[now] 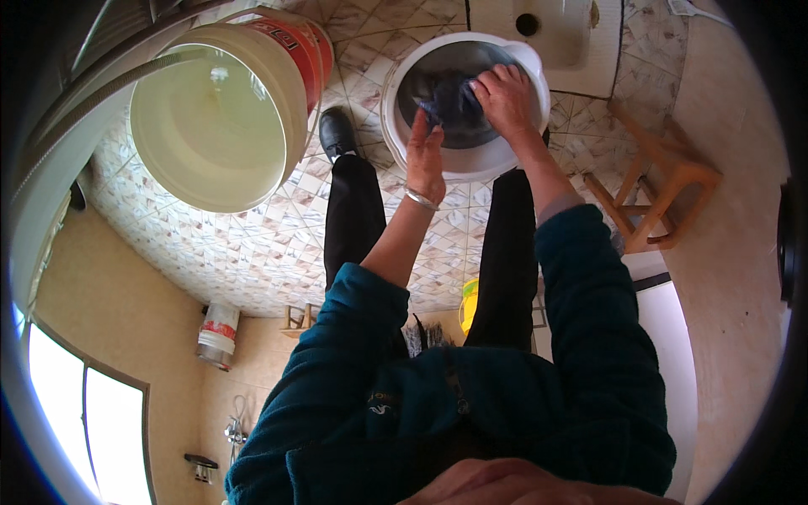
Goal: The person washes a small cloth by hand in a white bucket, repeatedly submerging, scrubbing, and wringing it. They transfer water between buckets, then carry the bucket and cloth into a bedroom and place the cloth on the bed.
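Observation:
A white basin (396,139) on the tiled floor holds dark grey water. In it lies a bunched dark blue cloth (454,101), wet-looking and partly under the water. My right hand (507,99) reaches in from the right, its fingers curled down on the cloth and gripping it. On the near left side, my left hand (426,158) has its fingers stretched out, thumb apart, with the tips at the cloth's edge. A silver bangle (421,199) circles my left wrist.
A large pale bucket (290,160) of water stands left of the basin, beside a red bucket (295,50). At the far right is a white squat toilet (581,76); a wooden stool (656,181) stands nearer. My shoe (337,132) is between bucket and basin.

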`<state>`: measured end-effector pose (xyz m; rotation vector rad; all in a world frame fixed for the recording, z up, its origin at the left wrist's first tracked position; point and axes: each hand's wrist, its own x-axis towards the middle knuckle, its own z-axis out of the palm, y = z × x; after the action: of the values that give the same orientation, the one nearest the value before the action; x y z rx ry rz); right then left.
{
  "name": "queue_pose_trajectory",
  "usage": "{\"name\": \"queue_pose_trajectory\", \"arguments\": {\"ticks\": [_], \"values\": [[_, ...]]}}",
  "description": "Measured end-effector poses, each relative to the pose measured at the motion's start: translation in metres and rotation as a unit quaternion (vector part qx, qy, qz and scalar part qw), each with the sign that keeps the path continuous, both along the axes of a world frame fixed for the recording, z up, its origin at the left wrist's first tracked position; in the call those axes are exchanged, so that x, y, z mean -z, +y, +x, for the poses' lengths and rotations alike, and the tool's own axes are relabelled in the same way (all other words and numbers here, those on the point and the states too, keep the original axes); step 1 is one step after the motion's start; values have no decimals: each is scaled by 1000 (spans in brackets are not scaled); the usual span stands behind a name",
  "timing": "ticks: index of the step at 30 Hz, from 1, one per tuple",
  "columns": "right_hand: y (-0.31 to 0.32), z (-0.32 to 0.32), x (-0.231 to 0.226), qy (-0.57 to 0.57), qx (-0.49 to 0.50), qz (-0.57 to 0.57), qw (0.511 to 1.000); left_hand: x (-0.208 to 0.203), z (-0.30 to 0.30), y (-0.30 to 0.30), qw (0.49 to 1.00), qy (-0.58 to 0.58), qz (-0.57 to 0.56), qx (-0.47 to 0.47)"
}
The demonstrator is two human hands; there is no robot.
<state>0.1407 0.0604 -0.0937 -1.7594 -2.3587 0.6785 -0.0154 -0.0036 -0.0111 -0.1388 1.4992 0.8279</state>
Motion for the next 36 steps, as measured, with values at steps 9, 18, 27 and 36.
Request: {"name": "queue_pose_trajectory", "arguments": {"ticks": [9,18,27,36], "values": [[-24,-37,89,-208,-32,-371,905,10,-31,-31,993,-112,18,-11],[-68,-28,-148,292,-2,-188,938,-3,-10,7,962,-221,13,-159],[-57,-66,-103,319,85,-22,944,44,-2,-24,901,146,245,326],[1,-9,18,22,11,-16,1000,14,11,-21,996,-71,-8,-46]]}}
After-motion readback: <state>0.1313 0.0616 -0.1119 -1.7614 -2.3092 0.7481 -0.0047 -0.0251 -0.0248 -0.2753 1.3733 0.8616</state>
